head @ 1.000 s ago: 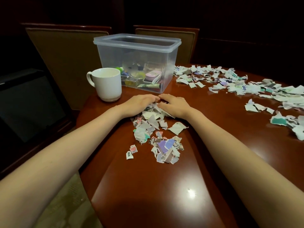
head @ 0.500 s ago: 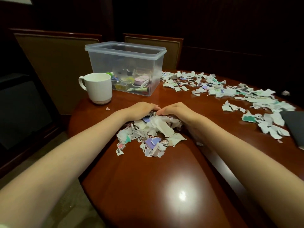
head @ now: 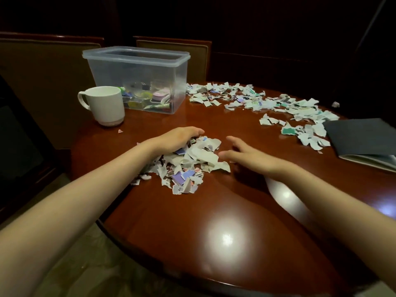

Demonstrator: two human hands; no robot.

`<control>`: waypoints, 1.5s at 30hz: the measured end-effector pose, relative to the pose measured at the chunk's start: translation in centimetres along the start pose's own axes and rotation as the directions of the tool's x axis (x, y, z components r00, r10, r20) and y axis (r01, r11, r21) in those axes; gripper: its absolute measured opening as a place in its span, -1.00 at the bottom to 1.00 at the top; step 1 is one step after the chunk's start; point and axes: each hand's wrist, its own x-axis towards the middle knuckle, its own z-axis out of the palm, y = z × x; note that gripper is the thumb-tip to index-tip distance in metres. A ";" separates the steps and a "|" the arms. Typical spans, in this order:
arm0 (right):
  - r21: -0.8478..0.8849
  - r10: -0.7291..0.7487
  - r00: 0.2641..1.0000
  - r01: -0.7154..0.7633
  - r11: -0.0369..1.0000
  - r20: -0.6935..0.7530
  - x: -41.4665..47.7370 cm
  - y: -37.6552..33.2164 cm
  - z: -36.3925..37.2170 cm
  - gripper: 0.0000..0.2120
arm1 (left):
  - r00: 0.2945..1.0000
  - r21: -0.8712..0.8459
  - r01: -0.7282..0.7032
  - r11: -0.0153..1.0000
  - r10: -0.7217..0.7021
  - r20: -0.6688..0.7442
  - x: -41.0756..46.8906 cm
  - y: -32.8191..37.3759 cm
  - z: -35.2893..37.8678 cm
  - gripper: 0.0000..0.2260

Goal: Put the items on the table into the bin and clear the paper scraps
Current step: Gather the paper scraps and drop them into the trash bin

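On the table [head: 214,211], a pile [head: 192,161] of torn paper lies in front of the bin [head: 137,55], well apart from it and nearer the person. The left hand [head: 180,139] lies palm down on the side of the pile that faces the bin. Its fingers are close together and cupped over the top pieces. The right hand [head: 242,154] is in front of the bin and to its right, just beside the pile. Its fingers are spread and hold nothing. It is blurred, and whether it touches the table cannot be told.

The bin is clear and has no lid, and small coloured items show through its wall. A white mug [head: 105,106] stands just beside the bin's front left corner. More scraps [head: 257,99] spread out in a wide band from the bin's right side. Far to the bin's right, past those scraps, lies a dark folder [head: 362,138].
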 end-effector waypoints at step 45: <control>0.310 0.176 0.719 0.058 0.949 -0.673 5.2 -2.2 3.6 -0.55 | 0.990 0.263 0.077 0.962 -0.044 -0.131 -3.4 -1.4 0.6 -0.14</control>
